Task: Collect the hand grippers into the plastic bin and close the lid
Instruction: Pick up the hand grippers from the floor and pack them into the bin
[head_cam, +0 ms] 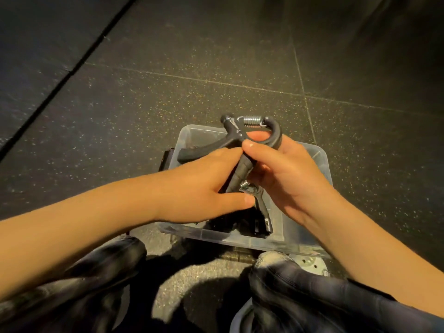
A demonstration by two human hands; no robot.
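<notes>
Holding hand gripper (236, 133) over plastic bin (228, 239); L hand (204, 186) & R hand (288, 179) both grasp it.

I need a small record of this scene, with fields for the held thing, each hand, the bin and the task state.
held thing: black hand gripper with metal spring, above the bin
right hand: grips its looped top
left hand: touches its handles; grip unclear
bin: clear plastic bin, uncovered, on dark speckled floor
inside bin: second black hand gripper
task state: held gripper not yet in
</notes>
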